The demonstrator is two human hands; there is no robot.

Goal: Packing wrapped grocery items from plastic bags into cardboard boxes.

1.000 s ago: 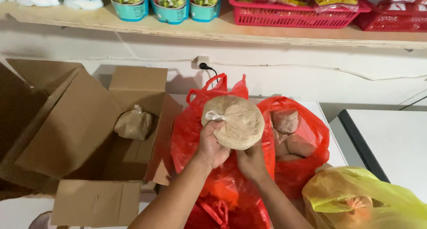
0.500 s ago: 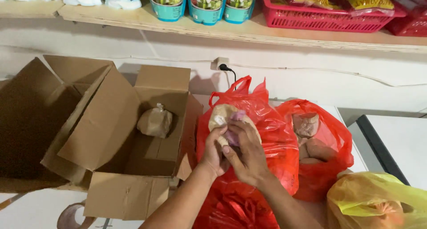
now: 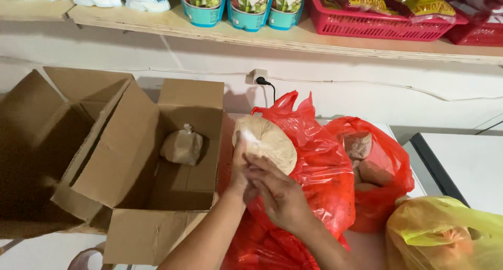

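A large open cardboard box (image 3: 47,144) is sitting at the far left, its flaps spread wide and its inside in shadow. Just to its right, a second open cardboard box (image 3: 173,170) is lying tipped toward the viewer, and a small tied clear bag of pale contents (image 3: 182,147) is resting against its back wall.

Moving right, the person's left forearm is rising from the bottom edge, angling up and to the right. The left hand (image 3: 240,168) is standing nearly upright, fingers pointing up and curling around the left edge of a round, flat, tan packet wrapped in clear plastic (image 3: 267,142). The right hand (image 3: 280,194) is coming in from the lower right, wrist low, palm turned left, its fingers stretching across toward the left hand and pressing at the packet's lower edge. Both hands are gripping the packet together, holding it up in front of a red plastic bag (image 3: 319,170), just to the right of the second box's opening.

Further right, another red plastic bag (image 3: 382,186) is standing open with brownish wrapped lumps showing inside. At the lower right corner, a yellow plastic bag (image 3: 445,233) is bulging beside a white surface (image 3: 466,165).

Above everything, a wooden shelf (image 3: 314,39) is running along the wall, carrying white pouches, teal tubs and red plastic baskets (image 3: 377,26) of yellow packets.
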